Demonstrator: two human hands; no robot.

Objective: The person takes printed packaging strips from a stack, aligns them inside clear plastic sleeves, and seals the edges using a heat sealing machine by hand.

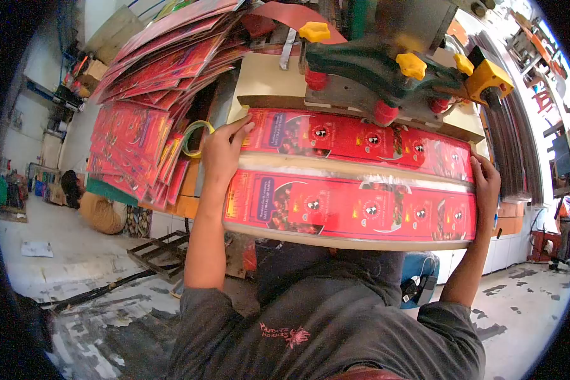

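Two long red printed sheets (354, 206) with round logos and food pictures lie side by side in front of me, a pale strip between them. The far red printed sheet (351, 136) reaches under the front of a dark green machine (386, 79). My left hand (225, 145) grips the left end of the far sheet, fingers at its corner. At the opposite end, my right hand (486, 180) holds the right edge, fingers bent over it. The undersides of the sheets and both palms are hidden.
Piles of similar red printed sheets (130, 142) lean at the left, beside a roll of yellow-green tape (197, 138). Yellow star knobs (411, 66) and red round feet (386, 113) sit on the machine. A dark metal frame (164, 253) stands on the floor.
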